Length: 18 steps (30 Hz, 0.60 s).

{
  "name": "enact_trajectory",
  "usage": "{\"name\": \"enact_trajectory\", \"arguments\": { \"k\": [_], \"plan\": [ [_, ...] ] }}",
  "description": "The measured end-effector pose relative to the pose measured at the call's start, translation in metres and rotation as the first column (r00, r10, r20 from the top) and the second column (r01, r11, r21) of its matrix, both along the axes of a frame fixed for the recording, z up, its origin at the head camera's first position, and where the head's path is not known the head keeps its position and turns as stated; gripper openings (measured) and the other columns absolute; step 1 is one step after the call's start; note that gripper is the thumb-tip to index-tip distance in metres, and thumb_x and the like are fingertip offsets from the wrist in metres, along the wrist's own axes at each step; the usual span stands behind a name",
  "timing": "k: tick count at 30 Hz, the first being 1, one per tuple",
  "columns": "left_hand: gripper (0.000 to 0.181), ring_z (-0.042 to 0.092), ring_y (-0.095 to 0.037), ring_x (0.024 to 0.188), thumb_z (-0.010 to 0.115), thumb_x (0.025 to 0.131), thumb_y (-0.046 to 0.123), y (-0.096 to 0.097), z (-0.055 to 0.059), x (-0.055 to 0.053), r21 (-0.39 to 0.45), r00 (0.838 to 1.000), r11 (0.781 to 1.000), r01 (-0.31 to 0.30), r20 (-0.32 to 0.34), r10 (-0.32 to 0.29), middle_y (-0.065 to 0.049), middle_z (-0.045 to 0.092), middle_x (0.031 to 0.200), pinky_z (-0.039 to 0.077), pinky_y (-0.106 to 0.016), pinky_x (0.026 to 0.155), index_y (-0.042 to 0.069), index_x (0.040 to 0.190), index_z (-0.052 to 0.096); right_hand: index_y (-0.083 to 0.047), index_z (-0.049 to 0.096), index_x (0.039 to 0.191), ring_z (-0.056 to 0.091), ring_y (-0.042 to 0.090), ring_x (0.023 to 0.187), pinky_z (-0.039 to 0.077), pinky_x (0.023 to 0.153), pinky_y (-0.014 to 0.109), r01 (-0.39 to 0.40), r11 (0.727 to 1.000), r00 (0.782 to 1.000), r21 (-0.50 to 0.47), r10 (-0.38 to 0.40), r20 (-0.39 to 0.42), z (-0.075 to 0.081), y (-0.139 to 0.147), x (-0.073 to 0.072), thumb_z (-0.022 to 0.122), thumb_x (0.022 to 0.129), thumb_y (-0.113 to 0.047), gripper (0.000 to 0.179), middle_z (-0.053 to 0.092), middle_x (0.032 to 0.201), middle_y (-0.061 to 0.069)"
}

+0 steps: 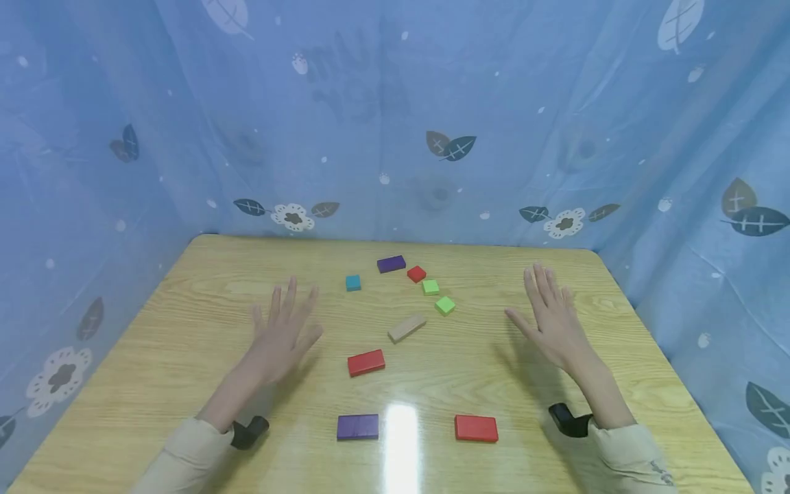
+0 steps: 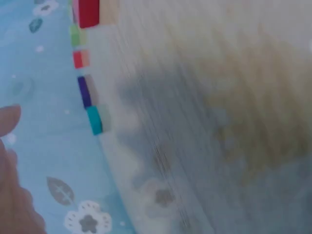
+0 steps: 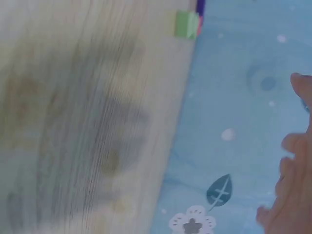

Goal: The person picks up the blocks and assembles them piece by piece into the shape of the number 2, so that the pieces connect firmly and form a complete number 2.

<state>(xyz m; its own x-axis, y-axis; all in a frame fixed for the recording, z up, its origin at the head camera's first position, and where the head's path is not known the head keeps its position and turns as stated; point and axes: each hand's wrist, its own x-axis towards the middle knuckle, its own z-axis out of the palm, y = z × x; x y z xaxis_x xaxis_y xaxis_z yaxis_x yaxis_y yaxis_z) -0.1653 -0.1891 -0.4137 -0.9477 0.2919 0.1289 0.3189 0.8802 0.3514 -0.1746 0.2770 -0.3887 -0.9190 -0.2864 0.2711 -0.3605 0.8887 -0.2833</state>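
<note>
The person's left hand [image 1: 280,346] and right hand [image 1: 555,329] are both free of any grip, fingers straight and spread above the wood-grain table [image 1: 216,295]. Between them lies a bare-wood bar [image 1: 407,328], with a long red block [image 1: 367,363] nearer the left hand. A flat purple block [image 1: 358,427] and a second red block [image 1: 476,428] sit toward the front; farther back are two lime-green squares [image 1: 445,305], a small red square [image 1: 416,274], a teal square [image 1: 353,283] and a dark purple bar [image 1: 391,264].

Any piece would probably be handled best from above, thumb and fingertips pinching opposite sides. The lime-green squares lie near each other, so a narrow pinch should spare the neighbour; such low blocks could skid if nudged, so light pressure seems wise.

The blocks have crisp edges and flat, evenly coloured faces, while the bar is pale and unpainted. The glossy tabletop throws a white glare between the front two blocks. A creased blue curtain [image 1: 370,103], printed with leaves and flowers, hangs behind.
</note>
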Motion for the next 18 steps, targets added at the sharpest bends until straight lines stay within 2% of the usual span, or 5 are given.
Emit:
{"name": "enact_trajectory", "arguments": {
  "k": [4,7,10,14,18],
  "plan": [
    [0.066,-0.004,-0.037,0.144,0.047,0.1,0.037,0.004,0.004,0.014,0.05,0.988,0.993,0.108,-0.116,-0.102,-0.006,-0.005,0.16,0.0,-0.069,0.107,0.025,0.155,0.012,-0.003,0.014,0.153,0.002,0.028,0.146,-0.001,0.117,0.045,-0.149,0.988,0.982,-0.026,0.145,-0.119,0.003,-0.004,0.014,0.047,0.101,-0.035,0.069,0.007,0.16,0.012],
    [0.064,0.007,-0.032,0.145,0.051,0.099,0.031,0.009,0.007,0.026,0.066,0.971,0.984,0.166,-0.186,-0.151,-0.003,0.006,0.16,0.014,-0.061,0.111,0.022,0.154,0.019,-0.001,0.029,0.149,0.018,0.027,0.144,0.01,0.117,0.033,-0.283,0.958,0.935,-0.046,0.265,-0.235,0.001,-0.009,0.024,0.045,0.1,-0.039,0.064,0.024,0.156,0.014],
    [0.062,0.02,-0.028,0.143,0.054,0.097,0.026,0.014,0.008,0.037,0.064,0.95,0.972,0.224,-0.236,-0.203,-0.003,0.016,0.159,0.026,-0.052,0.11,0.018,0.152,0.026,0.0,0.04,0.144,0.032,0.025,0.139,0.024,0.112,0.023,-0.413,0.907,0.877,-0.083,0.372,-0.306,-0.003,-0.015,0.035,0.047,0.098,-0.042,0.062,0.037,0.149,0.015],
    [0.058,0.041,-0.026,0.133,0.061,0.094,0.017,0.022,0.007,0.046,0.151,0.93,0.94,0.306,-0.259,-0.261,-0.008,0.04,0.149,0.039,-0.044,0.103,0.012,0.147,0.038,0.0,0.046,0.14,0.041,0.019,0.133,0.032,0.105,0.017,-0.532,0.829,0.834,-0.173,0.477,-0.277,-0.01,-0.024,0.048,0.067,0.088,-0.029,0.063,0.046,0.143,0.016],
    [0.045,0.057,-0.027,0.117,0.068,0.087,0.007,0.03,0.003,0.052,0.272,0.904,0.876,0.397,-0.278,-0.324,-0.011,0.06,0.129,0.048,-0.04,0.093,0.004,0.13,0.057,0.001,0.047,0.139,0.047,0.018,0.128,0.036,0.103,0.019,-0.574,0.773,0.819,-0.271,0.547,-0.172,-0.018,-0.03,0.055,0.08,0.074,-0.011,0.074,0.05,0.139,0.017]
  ]
}}
